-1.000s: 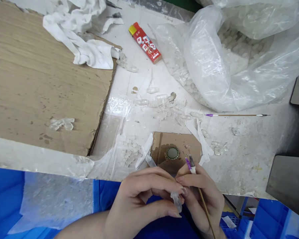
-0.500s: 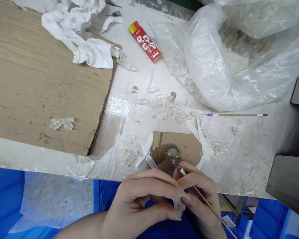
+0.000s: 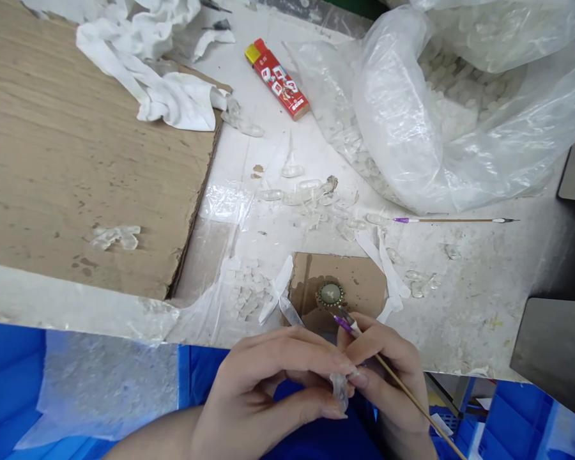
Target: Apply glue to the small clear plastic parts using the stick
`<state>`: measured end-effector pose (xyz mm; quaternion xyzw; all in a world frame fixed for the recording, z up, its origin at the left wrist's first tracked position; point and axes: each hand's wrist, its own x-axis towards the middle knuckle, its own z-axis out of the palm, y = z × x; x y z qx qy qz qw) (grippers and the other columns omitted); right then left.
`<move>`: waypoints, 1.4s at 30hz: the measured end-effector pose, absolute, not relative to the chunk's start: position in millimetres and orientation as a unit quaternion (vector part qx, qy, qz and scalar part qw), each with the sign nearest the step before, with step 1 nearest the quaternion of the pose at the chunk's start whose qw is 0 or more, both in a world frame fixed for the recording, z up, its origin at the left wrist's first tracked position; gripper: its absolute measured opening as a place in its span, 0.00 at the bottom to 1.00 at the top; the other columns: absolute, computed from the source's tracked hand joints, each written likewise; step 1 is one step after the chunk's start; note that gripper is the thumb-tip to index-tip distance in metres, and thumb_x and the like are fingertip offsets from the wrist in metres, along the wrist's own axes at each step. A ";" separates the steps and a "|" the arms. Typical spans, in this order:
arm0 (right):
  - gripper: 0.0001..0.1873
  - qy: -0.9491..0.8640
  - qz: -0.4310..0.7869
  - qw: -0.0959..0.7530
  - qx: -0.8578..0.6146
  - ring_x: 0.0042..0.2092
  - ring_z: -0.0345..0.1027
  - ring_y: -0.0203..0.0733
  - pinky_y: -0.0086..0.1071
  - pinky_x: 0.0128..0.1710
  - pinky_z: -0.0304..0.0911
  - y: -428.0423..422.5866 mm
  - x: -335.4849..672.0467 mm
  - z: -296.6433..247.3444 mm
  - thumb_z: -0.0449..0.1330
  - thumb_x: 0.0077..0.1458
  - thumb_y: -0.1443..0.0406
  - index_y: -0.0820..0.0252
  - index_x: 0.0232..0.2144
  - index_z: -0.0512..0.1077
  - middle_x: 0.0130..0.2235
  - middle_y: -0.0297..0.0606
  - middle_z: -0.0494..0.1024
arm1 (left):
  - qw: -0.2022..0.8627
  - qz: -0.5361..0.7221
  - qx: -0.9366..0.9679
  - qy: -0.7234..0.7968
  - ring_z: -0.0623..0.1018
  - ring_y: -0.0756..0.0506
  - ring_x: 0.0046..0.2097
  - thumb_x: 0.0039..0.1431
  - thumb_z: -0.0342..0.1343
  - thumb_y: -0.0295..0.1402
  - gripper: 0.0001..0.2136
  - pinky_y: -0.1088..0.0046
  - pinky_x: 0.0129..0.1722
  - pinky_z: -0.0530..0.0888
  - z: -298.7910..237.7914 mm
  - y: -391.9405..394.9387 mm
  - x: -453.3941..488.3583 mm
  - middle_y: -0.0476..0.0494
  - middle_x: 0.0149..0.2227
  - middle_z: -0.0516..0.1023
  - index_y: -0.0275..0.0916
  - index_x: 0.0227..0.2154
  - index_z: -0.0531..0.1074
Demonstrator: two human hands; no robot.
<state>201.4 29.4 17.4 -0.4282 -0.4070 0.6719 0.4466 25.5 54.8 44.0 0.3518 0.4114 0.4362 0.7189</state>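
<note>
Between the fingertips of my left hand (image 3: 273, 383) is a small clear plastic piece (image 3: 339, 391), curved and translucent. My right hand (image 3: 383, 370) is closed around a thin brush (image 3: 405, 391) with a wooden handle and a purple-and-white end; its thumb and finger also meet the clear piece. Just beyond the brush's dark tip lies a bottle cap (image 3: 331, 294), top side down, with a greyish fill. The cap sits on a small brown cardboard piece (image 3: 359, 275) with wet stains and white strips at its sides.
A large clear bag of small translucent pieces (image 3: 397, 115) stands at the back right, near a red lighter (image 3: 278, 82). Another brush (image 3: 455, 220) lies on the right. Cardboard (image 3: 76, 160) with a white cloth (image 3: 172, 96) covers the left. Loose clear pieces (image 3: 311, 195) dot the middle.
The brush tip has drawn back slightly from the bottle cap and the brush has turned a little. The clear piece shows more between my left fingertips.
</note>
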 end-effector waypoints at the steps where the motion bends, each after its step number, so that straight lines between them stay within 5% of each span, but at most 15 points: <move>1: 0.10 -0.401 0.670 0.455 -0.428 0.26 0.61 0.37 0.31 0.26 0.57 28.3 201.2 17.1 0.64 0.66 0.58 0.53 0.32 0.78 0.26 0.31 0.71 | 0.711 0.436 0.362 0.416 0.89 0.45 0.31 0.60 0.71 0.30 0.09 0.78 0.33 0.87 43.7 55.1 25.4 0.43 0.34 0.90 0.49 0.43 0.87; 15: 0.06 -0.407 0.657 0.485 -0.409 0.25 0.59 0.37 0.31 0.23 0.55 30.3 203.1 12.2 0.65 0.65 0.60 0.45 0.40 0.84 0.26 0.31 0.71 | 0.740 0.427 0.309 0.418 0.89 0.44 0.28 0.57 0.74 0.35 0.04 0.76 0.28 0.87 42.5 60.4 29.7 0.40 0.31 0.90 0.45 0.35 0.89; 23: 0.04 -0.467 0.611 0.516 -0.377 0.23 0.55 0.36 0.30 0.21 0.51 31.5 199.0 4.0 0.67 0.65 0.57 0.45 0.38 0.82 0.25 0.28 0.64 | 0.736 0.417 0.329 0.419 0.89 0.46 0.31 0.54 0.75 0.27 0.13 0.80 0.34 0.86 41.6 55.7 27.1 0.46 0.33 0.91 0.52 0.41 0.88; 28: 0.03 -0.505 0.579 0.504 -0.395 0.24 0.58 0.36 0.30 0.21 0.54 30.8 199.9 9.0 0.65 0.66 0.60 0.48 0.39 0.79 0.26 0.30 0.66 | 0.699 0.402 0.385 0.450 0.89 0.46 0.34 0.51 0.75 0.21 0.18 0.82 0.37 0.85 42.6 55.4 23.5 0.47 0.35 0.91 0.51 0.40 0.89; 42: 0.06 -0.474 0.615 0.457 -0.433 0.25 0.61 0.35 0.30 0.26 0.58 25.8 200.0 22.9 0.63 0.64 0.60 0.51 0.33 0.75 0.26 0.31 0.75 | 0.653 0.399 0.491 0.417 0.89 0.47 0.31 0.59 0.72 0.28 0.10 0.83 0.34 0.85 40.1 53.5 20.6 0.44 0.34 0.90 0.46 0.43 0.88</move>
